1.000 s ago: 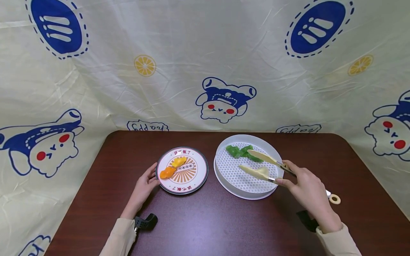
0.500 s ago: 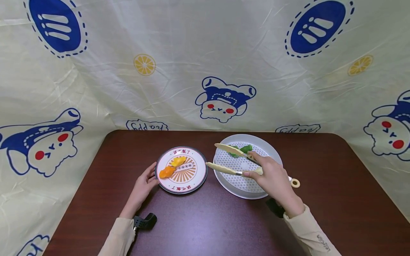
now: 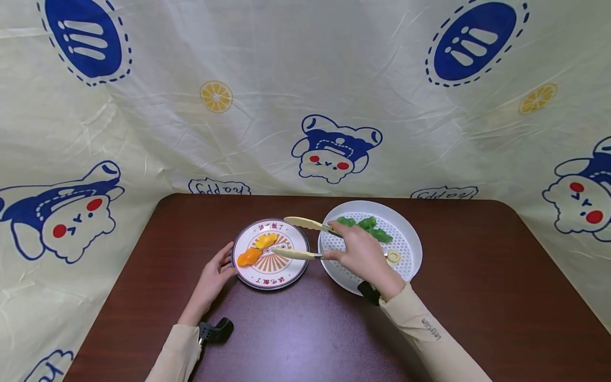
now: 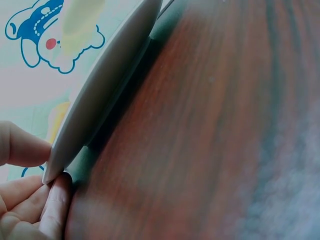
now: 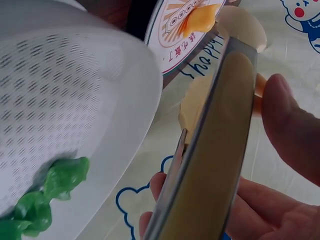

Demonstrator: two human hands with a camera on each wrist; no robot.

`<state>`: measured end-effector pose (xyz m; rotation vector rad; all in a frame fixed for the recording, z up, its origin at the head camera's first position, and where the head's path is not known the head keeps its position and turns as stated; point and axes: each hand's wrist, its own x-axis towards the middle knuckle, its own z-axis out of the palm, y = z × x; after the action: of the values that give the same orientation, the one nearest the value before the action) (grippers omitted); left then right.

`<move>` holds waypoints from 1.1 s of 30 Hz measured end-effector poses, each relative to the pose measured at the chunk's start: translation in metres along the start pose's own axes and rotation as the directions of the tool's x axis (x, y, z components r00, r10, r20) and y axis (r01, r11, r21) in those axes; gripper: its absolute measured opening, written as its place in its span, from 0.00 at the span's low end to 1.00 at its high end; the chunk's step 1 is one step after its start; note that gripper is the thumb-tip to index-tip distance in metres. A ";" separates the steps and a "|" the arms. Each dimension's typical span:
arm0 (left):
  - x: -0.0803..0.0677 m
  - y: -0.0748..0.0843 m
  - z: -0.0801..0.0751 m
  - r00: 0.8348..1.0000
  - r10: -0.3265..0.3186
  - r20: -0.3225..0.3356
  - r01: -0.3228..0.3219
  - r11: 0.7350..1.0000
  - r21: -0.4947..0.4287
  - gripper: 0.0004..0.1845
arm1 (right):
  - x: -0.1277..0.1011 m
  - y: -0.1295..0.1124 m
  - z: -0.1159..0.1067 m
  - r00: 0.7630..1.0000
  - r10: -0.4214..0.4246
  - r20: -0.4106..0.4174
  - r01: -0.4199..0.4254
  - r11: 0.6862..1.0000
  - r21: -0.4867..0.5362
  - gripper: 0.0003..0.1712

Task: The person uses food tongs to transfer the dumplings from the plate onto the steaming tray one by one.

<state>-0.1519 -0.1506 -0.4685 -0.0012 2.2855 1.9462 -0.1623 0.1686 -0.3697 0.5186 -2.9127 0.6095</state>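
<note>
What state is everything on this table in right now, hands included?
Cream plastic tongs: open, empty, tips over the plate.
Round patterned plate: flat on the table, holding two dumplings.
Orange dumpling and yellow dumpling: lying on the plate.
Green dumplings: lying in the tray.
White perforated steamer tray: flat on the table.
Left hand: touching the plate's rim.
Right hand: gripping the tongs.

One plate (image 3: 270, 278), one strainer tray (image 3: 410, 241), one tongs (image 3: 298, 253), two orange dumplings (image 3: 260, 249), two green dumplings (image 3: 365, 225).
</note>
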 end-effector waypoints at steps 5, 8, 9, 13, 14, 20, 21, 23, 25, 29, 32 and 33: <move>0.000 0.000 0.000 1.000 0.003 0.001 -0.003 1.000 -0.003 0.35 | 0.013 -0.006 0.005 0.999 -0.005 0.043 0.006 1.000 -0.009 0.40; 0.001 0.000 0.000 1.000 0.006 -0.001 -0.006 1.000 -0.004 0.35 | 0.020 -0.009 0.009 0.997 -0.008 0.080 0.009 1.000 -0.013 0.38; 0.001 -0.001 0.000 1.000 0.007 -0.001 -0.007 1.000 -0.005 0.35 | 0.022 -0.010 0.011 0.996 -0.009 0.092 0.010 1.000 -0.015 0.38; 0.001 -0.002 0.000 1.000 0.012 -0.006 -0.012 1.000 -0.005 0.35 | 0.029 -0.012 0.018 0.992 -0.016 0.122 0.018 1.000 -0.019 0.36; 0.001 -0.002 0.000 1.000 0.012 -0.008 -0.012 1.000 -0.002 0.35 | 0.030 -0.012 0.020 0.992 -0.015 0.126 0.018 1.000 -0.021 0.35; 0.001 -0.001 0.001 1.000 -0.004 -0.007 0.004 1.000 0.006 0.34 | 0.034 -0.014 0.028 0.990 -0.011 0.141 0.019 0.998 -0.053 0.35; 0.001 -0.001 0.001 1.000 -0.006 -0.006 0.006 1.000 0.005 0.34 | 0.035 -0.015 0.028 0.990 -0.010 0.141 0.018 0.998 -0.055 0.35; 0.002 -0.001 0.001 1.000 -0.006 -0.007 0.006 1.000 0.006 0.34 | 0.036 -0.016 0.028 0.990 -0.011 0.139 0.018 0.999 -0.047 0.34; 0.002 -0.001 0.001 1.000 -0.003 -0.008 0.003 1.000 0.008 0.34 | 0.038 -0.017 0.029 0.991 -0.008 0.136 0.014 0.999 -0.043 0.33; 0.002 -0.001 0.001 1.000 -0.001 -0.013 0.001 1.000 0.013 0.34 | 0.041 -0.019 0.031 0.991 -0.006 0.136 0.011 0.999 -0.036 0.32; 0.002 -0.001 0.001 1.000 -0.001 -0.015 0.001 1.000 0.017 0.34 | 0.043 -0.019 0.032 0.990 -0.018 0.137 0.023 0.999 -0.034 0.30; 0.002 -0.001 0.001 1.000 -0.002 -0.016 0.002 1.000 0.018 0.34 | 0.044 -0.020 0.032 0.990 -0.022 0.140 0.027 0.999 -0.030 0.29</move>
<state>-0.1542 -0.1496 -0.4695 -0.0170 2.3124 1.9311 -0.1977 0.1252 -0.3839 0.6157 -3.0361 0.5430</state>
